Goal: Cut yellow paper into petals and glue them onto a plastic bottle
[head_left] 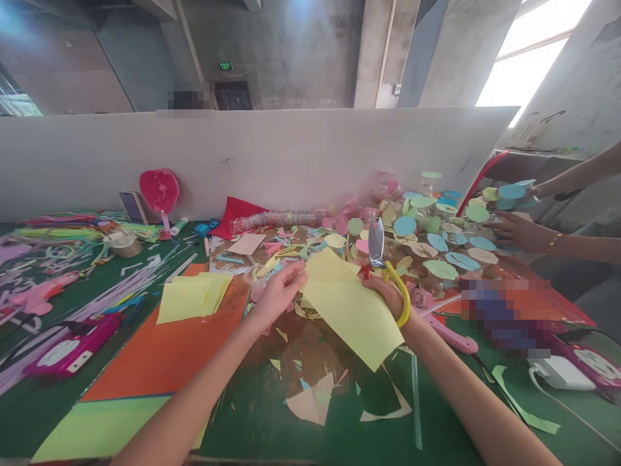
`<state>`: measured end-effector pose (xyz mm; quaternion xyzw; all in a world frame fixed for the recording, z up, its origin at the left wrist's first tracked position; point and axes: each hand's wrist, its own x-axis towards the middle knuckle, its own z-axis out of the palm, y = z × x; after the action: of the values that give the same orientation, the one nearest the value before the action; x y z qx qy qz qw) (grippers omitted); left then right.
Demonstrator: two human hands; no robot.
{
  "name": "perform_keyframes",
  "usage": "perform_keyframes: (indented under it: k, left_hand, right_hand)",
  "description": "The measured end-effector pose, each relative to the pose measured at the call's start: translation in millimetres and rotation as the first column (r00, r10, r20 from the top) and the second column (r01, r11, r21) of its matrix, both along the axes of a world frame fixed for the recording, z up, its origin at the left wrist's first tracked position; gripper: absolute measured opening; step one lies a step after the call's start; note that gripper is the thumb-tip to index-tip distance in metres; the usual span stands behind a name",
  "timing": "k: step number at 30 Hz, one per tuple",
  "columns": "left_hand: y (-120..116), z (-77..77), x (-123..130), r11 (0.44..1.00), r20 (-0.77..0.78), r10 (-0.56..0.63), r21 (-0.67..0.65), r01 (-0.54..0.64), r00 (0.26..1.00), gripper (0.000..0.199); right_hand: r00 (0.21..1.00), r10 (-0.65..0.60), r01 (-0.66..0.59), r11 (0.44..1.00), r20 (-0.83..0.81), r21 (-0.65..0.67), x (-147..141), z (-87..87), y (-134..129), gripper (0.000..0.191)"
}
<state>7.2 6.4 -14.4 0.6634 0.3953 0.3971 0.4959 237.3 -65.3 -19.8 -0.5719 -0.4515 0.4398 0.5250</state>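
A sheet of pale yellow paper [352,310] is stretched between my two hands above the middle of the table. My left hand [277,292] pinches its upper left edge between thumb and fingers. My right hand [392,299] grips the paper's right side and also keeps hold of a pair of scissors [376,244], blades pointing up and yellow handle loop around the hand. Below the sheet lie pale paper scraps [313,400]. To the left, a small stack of yellow paper [193,296] rests on an orange sheet [184,356].
At right, another person's hands [524,232] reach into a heap of coloured paper discs [436,243]. A pink-handled tool [451,333] and a white adapter [565,372] with a cable lie nearby. At left are a magenta box [77,346], plastic strips, a phone [132,207] and a pink fan [159,189].
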Motion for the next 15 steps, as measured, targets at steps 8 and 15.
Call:
perform_keyframes:
  k: [8, 15]
  left_hand:
    - [1.0, 7.4, -6.2, 0.997, -0.102, -0.067, -0.053, 0.062, 0.993, 0.045]
    - [4.6, 2.5, -9.3, 0.984, -0.124, -0.155, -0.106, 0.142, 0.980, 0.048]
  right_hand:
    - [0.949, 0.058, -0.108, 0.983, -0.311, -0.146, 7.4, 4.6, 1.8, 0.017]
    - [0.929, -0.007, -0.087, 0.968, -0.371, -0.237, 9.2, -2.7, 2.8, 0.019]
